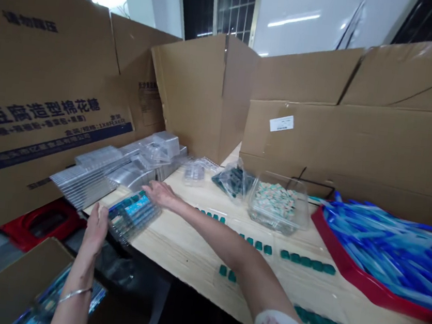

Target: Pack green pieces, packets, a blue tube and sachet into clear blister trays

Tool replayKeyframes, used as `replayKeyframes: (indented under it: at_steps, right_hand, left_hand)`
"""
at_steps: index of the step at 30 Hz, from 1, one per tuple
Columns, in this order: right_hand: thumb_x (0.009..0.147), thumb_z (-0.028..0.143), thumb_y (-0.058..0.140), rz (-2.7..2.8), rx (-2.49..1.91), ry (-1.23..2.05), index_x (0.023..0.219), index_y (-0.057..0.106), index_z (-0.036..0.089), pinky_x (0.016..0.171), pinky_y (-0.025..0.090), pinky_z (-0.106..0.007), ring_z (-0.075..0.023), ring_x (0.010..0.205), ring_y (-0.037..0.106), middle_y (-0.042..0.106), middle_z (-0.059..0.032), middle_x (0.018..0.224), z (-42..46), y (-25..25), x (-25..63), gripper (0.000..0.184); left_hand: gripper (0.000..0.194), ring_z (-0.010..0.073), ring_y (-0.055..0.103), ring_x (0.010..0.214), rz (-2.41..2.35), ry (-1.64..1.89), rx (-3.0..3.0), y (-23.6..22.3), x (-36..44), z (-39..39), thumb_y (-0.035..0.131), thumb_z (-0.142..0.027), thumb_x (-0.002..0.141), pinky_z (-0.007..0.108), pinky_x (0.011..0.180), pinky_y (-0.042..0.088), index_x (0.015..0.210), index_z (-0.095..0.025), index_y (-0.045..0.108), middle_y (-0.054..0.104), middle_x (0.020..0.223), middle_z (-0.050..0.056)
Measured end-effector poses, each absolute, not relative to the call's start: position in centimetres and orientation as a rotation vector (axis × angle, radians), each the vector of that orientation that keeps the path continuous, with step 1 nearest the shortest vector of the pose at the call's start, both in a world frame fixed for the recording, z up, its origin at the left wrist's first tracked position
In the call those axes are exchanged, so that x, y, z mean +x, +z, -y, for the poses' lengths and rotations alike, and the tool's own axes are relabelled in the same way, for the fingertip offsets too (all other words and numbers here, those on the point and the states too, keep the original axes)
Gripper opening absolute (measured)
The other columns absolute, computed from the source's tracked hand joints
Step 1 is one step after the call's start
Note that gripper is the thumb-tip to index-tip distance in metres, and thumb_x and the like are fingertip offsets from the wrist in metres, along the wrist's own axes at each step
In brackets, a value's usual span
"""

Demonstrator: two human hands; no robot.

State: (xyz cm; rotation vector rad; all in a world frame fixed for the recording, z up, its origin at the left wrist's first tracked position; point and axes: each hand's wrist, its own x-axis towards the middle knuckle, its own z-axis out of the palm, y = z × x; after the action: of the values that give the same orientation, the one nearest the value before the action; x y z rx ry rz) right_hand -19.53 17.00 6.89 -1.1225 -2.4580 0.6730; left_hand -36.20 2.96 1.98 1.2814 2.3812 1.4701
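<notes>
before cardboard (199, 87), the left hand (97, 225) and right hand (159, 195) flank a pack (131, 220), whether gripping, one cannot tell; even pressure at both ends would keep it level.

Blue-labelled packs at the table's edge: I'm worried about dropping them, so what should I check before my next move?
1. Right hand at the far side of the packs: ok.
2. Left hand beside their left end: ok.
3. Firm grip from both hands: cannot tell.
4. Packs fully supported by the table: cannot tell.
5. Carton below open at the top: ok.
6. Red tray away from both hands: ok.
</notes>
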Motion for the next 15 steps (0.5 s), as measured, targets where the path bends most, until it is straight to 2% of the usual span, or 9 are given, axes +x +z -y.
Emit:
replayKeyframes:
  at_steps: [3, 6, 8, 10, 11, 13, 15]
  right_hand:
    - [0.084, 0.029, 0.054, 2.436, -1.032, 0.455, 0.105, 0.059, 0.020, 0.079, 0.040, -0.025, -0.0189, 0.101, 0.056, 0.063, -0.0062, 0.111, -17.0, 7.2, -13.3, 0.024]
    - [0.080, 0.017, 0.053, 2.428, -1.152, 0.327, 0.086, 0.064, 0.019, 0.072, 0.038, -0.024, -0.0178, 0.090, 0.058, 0.067, -0.0039, 0.093, -17.0, 6.9, -5.7, 0.013]
    - [0.079, 0.017, 0.055, 2.412, -1.236, 0.285, 0.077, 0.064, 0.017, 0.069, 0.038, -0.024, -0.0179, 0.085, 0.058, 0.067, -0.0048, 0.085, -16.4, 6.6, -1.1, 0.010]
    - [0.082, 0.017, 0.053, 2.363, -1.276, 0.236, 0.078, 0.064, 0.017, 0.070, 0.038, -0.025, -0.0169, 0.082, 0.058, 0.066, -0.0051, 0.084, -15.3, 6.3, 2.6, 0.012]
    - [0.083, 0.018, 0.052, 2.351, -1.273, 0.235, 0.080, 0.064, 0.017, 0.071, 0.038, -0.025, -0.0165, 0.082, 0.058, 0.066, -0.0055, 0.085, -14.5, 6.1, 4.0, 0.012]
    - [0.084, 0.018, 0.050, 2.350, -1.245, 0.284, 0.080, 0.064, 0.016, 0.072, 0.040, -0.025, -0.0159, 0.082, 0.059, 0.065, -0.0061, 0.086, -12.7, 5.9, 6.2, 0.014]
    - [0.086, 0.019, 0.048, 2.359, -1.198, 0.361, 0.079, 0.063, 0.016, 0.072, 0.041, -0.025, -0.0155, 0.080, 0.059, 0.065, -0.0056, 0.083, -10.8, 5.7, 7.9, 0.017]
  left_hand:
    - [0.057, 0.0343, 0.036, 0.128, -2.575, 1.642, 1.404, 4.5, -33.1, -1.8, 0.038, -0.040, 0.087, 0.049, 0.107, 0.026, 0.129, -0.001, 0.045, 0.044, 0.133, 0.025]
    - [0.045, 0.0282, 0.049, 0.114, -2.295, 1.748, 1.596, 6.0, -28.2, -2.7, 0.046, -0.039, 0.085, 0.044, 0.100, 0.035, 0.121, -0.013, 0.053, 0.055, 0.119, 0.015]
    - [0.031, 0.0264, 0.052, 0.108, -1.939, 1.588, 1.660, 6.0, -24.7, -5.6, 0.054, -0.036, 0.082, 0.043, 0.102, 0.034, 0.105, -0.016, 0.062, 0.061, 0.107, 0.011]
    - [0.016, 0.0247, 0.049, 0.112, -1.637, 1.392, 1.467, 5.4, -21.5, -9.9, 0.061, -0.027, 0.077, 0.039, 0.106, 0.027, 0.090, -0.017, 0.065, 0.061, 0.103, 0.009]
    - [0.013, 0.0238, 0.050, 0.111, -1.585, 1.345, 1.411, 5.0, -20.2, -12.5, 0.063, -0.024, 0.076, 0.039, 0.105, 0.029, 0.087, -0.017, 0.066, 0.062, 0.101, 0.008]
    - [0.014, 0.0229, 0.055, 0.103, -1.521, 1.287, 1.318, 4.4, -17.7, -17.6, 0.064, -0.021, 0.077, 0.041, 0.097, 0.039, 0.089, -0.013, 0.065, 0.062, 0.099, 0.009]
    - [0.027, 0.0204, 0.058, 0.096, -1.451, 1.250, 1.219, 4.2, -15.6, -22.2, 0.056, -0.028, 0.084, 0.042, 0.083, 0.048, 0.107, -0.013, 0.058, 0.059, 0.108, 0.009]
